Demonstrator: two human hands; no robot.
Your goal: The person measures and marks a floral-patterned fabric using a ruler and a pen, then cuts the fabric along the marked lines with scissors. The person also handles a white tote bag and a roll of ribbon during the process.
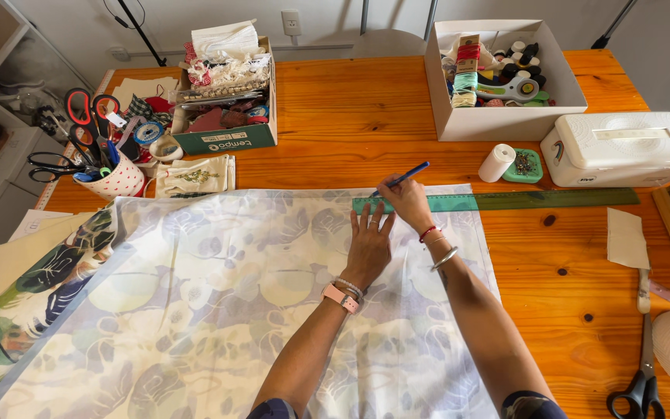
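Right hand grip: the right hand was closed around a blue pencil, pinched near its lower end, tip down at the ruler's far edge, the shaft slanting up and away toward the table's back edge
Left hand grip: the left hand held nothing; it lay flat, fingers spread, with fingertips pressing on the ruler, judged to keep it from sliding while the pencil ran along it
Ruler: a long green ruler lay parallel to the table's back edge, its left end on the fabric under both hands, its right part on bare wood toward the right edge
Fabric: pale leaf-printed fabric was spread flat over the near left part of the table, its far edge just beyond the ruler, directly beneath both grips
Back edge: an open white box of thread spools and a green box of trims stood well clear of the hands
Right edge: a white closed case, a thread roll and black-handled scissors lay apart from the work
Left edge: a dotted cup of scissors stood beyond the fabric
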